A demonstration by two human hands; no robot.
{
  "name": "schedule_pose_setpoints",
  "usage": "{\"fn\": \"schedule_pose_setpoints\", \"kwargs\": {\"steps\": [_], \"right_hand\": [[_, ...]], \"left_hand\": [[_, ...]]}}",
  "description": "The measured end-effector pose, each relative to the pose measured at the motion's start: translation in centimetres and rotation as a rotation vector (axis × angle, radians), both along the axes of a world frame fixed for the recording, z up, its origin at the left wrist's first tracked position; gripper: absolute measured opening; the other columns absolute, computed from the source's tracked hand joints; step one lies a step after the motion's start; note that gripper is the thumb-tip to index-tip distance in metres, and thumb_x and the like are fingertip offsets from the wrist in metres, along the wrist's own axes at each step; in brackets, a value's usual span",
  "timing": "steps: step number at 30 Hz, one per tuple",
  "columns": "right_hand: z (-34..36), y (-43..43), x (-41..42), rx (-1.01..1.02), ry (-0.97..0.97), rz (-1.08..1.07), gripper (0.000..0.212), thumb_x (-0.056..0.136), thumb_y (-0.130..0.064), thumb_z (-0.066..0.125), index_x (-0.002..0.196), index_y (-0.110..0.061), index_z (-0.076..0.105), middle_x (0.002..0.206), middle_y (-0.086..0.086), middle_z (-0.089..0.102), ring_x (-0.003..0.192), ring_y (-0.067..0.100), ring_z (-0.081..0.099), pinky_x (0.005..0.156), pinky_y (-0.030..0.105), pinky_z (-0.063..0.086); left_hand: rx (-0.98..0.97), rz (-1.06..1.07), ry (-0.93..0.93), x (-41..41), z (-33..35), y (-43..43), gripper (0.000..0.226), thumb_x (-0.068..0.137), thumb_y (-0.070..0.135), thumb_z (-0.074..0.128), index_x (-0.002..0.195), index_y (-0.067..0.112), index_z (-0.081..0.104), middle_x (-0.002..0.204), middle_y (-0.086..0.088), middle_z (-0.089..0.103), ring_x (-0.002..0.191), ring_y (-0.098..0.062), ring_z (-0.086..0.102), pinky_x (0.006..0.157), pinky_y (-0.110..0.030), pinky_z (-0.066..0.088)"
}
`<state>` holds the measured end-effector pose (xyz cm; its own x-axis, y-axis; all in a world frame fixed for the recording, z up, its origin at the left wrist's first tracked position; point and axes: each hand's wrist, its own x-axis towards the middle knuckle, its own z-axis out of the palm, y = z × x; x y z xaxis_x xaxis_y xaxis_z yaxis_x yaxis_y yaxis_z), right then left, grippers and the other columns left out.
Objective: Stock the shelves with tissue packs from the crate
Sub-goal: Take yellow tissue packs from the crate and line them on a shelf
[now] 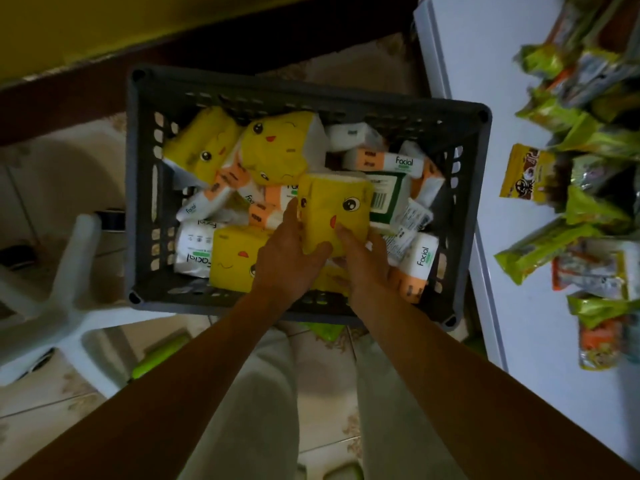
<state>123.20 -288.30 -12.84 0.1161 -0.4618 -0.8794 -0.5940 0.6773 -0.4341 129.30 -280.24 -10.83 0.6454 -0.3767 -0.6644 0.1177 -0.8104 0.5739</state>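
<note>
A dark grey plastic crate (138,174) stands on the floor in front of me, filled with several tissue packs. Some are yellow with a cartoon face, such as one at the back (273,147). Others are white and orange "Facial" packs (384,161). Both hands grip one yellow cartoon-face tissue pack (334,206), raised above the heap near the crate's middle. My left hand (284,261) holds its left and lower side with the thumb under it. My right hand (363,261) holds its lower right side, fingers on the front.
A white surface (485,98) on the right carries several green, yellow and orange snack packets (526,174). A white plastic chair (69,271) stands left of the crate. Tiled floor lies below, with my legs in light trousers at the bottom.
</note>
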Motion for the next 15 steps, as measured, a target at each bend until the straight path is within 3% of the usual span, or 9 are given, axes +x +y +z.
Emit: {"fn": "schedule_pose_setpoints", "kwargs": {"steps": [4,6,8,9,11,13,15], "right_hand": [[0.8,-0.4,-0.7,-0.274,0.036,0.132,0.076,0.076,-0.031,0.076,0.138,-0.025,0.034,0.134,0.006,0.048,0.119,0.025,0.049,0.098,0.044,0.045],[0.8,-1.1,-1.3,-0.339,-0.004,0.154,0.081,0.074,-0.029,0.078,0.14,-0.022,0.031,0.134,0.005,0.046,0.118,0.021,0.049,0.095,0.035,0.047],[0.9,-1.6,-2.0,-0.337,-0.038,0.128,0.072,0.075,-0.025,0.077,0.135,-0.019,0.036,0.127,0.0,0.049,0.108,0.014,0.049,0.078,0.013,0.046],[0.8,-1.6,-2.4,-0.315,-0.026,0.124,0.065,0.077,-0.025,0.075,0.131,-0.018,0.04,0.123,-0.001,0.05,0.104,0.011,0.048,0.071,0.008,0.043],[0.6,-1.4,-3.0,-0.219,-0.002,0.137,0.052,0.079,-0.031,0.073,0.124,-0.021,0.047,0.126,0.002,0.054,0.104,0.013,0.05,0.075,0.017,0.043],[0.4,-1.1,-3.5,-0.126,-0.031,0.133,0.05,0.079,-0.03,0.073,0.123,-0.022,0.049,0.126,0.004,0.056,0.108,0.019,0.054,0.082,0.028,0.047],[1.1,-1.2,-3.7,-0.116,-0.072,0.164,0.059,0.078,-0.027,0.074,0.13,-0.023,0.048,0.125,0.002,0.057,0.112,0.019,0.055,0.084,0.029,0.049]], "left_hand": [[0.103,-0.084,-0.021,-0.5,0.6,0.1,0.092,0.081,0.055,0.051,0.149,0.025,-0.003,0.1,-0.011,0.068,0.095,-0.029,0.063,0.087,-0.045,0.049],[0.203,-0.075,-0.084,0.2,0.5,0.1,0.085,0.076,0.059,0.047,0.146,0.022,0.018,0.105,-0.013,0.066,0.101,-0.033,0.059,0.09,-0.044,0.046],[0.148,-0.003,-0.184,0.7,0.3,0.1,0.067,0.074,0.053,0.051,0.126,0.011,0.047,0.115,-0.014,0.056,0.11,-0.033,0.051,0.094,-0.035,0.041],[0.091,0.031,-0.199,0.7,0.2,0.0,0.054,0.077,0.045,0.058,0.113,0.006,0.053,0.115,-0.013,0.051,0.111,-0.03,0.048,0.09,-0.027,0.038],[0.009,0.076,-0.129,0.5,0.3,-0.1,0.031,0.083,0.025,0.066,0.102,0.003,0.053,0.106,-0.007,0.047,0.105,-0.026,0.05,0.078,-0.021,0.035],[-0.023,0.113,-0.024,-0.1,0.8,-0.4,0.032,0.084,0.022,0.065,0.109,0.009,0.05,0.103,-0.001,0.051,0.097,-0.02,0.054,0.075,-0.026,0.042],[-0.026,0.117,0.003,-0.5,1.7,-0.5,0.038,0.086,0.025,0.063,0.12,0.014,0.048,0.106,0.002,0.054,0.096,-0.014,0.052,0.079,-0.026,0.044]]}}
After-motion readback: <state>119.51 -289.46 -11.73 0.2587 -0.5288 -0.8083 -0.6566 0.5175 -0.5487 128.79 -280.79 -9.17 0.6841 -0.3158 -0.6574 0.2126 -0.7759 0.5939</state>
